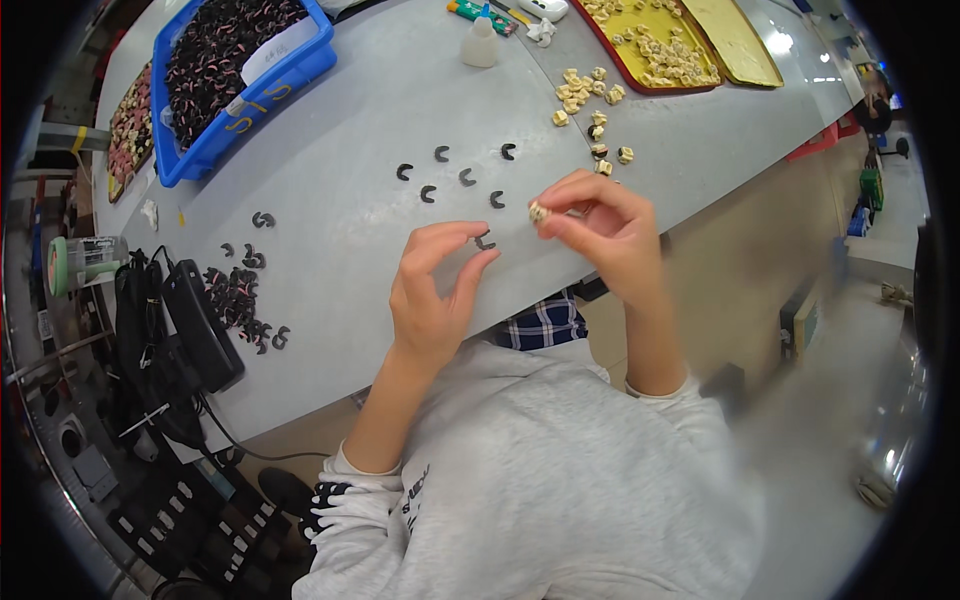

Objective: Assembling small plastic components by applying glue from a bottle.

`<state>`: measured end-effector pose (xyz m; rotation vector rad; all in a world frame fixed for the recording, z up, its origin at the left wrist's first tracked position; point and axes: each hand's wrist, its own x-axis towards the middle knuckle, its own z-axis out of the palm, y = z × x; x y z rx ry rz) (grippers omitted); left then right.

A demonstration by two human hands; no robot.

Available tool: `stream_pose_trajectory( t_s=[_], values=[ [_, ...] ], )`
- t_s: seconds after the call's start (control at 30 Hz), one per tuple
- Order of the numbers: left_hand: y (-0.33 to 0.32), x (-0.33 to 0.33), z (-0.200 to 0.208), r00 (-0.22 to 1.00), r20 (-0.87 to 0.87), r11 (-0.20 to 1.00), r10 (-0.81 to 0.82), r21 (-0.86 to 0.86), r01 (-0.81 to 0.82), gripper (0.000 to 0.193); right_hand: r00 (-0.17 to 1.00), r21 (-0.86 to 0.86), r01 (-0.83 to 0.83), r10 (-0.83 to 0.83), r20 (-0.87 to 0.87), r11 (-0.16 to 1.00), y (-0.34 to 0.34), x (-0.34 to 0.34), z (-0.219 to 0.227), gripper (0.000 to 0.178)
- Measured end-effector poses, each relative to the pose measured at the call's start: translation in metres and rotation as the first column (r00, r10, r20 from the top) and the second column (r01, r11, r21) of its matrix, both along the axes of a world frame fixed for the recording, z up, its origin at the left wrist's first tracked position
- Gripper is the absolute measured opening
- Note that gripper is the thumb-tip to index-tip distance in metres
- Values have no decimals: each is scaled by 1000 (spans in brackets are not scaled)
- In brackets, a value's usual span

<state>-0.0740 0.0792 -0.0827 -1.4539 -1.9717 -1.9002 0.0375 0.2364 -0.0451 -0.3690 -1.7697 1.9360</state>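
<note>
Between the thumb and forefinger of my left hand is a small dark C-shaped piece, held just above the grey table. My right hand, a short way to the right, pinches a small cream-coloured block with dark marks. The two pieces are apart. Beyond my hands several more dark C-shaped pieces lie spread singly on the table. Loose cream blocks are scattered past my right hand, a few with dark parts on them.
A blue bin full of dark and pink pieces stands far left. A pile of similar pieces lies near a black power adapter. At the back are a white squeeze bottle and a red-rimmed yellow tray of cream blocks.
</note>
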Motion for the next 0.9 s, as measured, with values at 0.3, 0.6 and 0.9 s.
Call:
stream_pose_trajectory(
  t_s=[0.3, 0.6, 0.9],
  values=[
    [-3, -2, 5, 997, -58, 997, -43, 61, 47, 49, 994, -327, -76, 98, 54, 942, -24, -7, -4, 21],
    [-6, -2, 8, 997, -21, 995, -69, 70, 70, 48, 964, -456, -177, 247, 100, 872, -19, -9, -3, 24],
    [-12, -1, 9, 991, 73, 993, -108, 45, 105, 48, 942, -669, -310, 313, -121, 675, -29, -10, -16, 39]
  ],
)
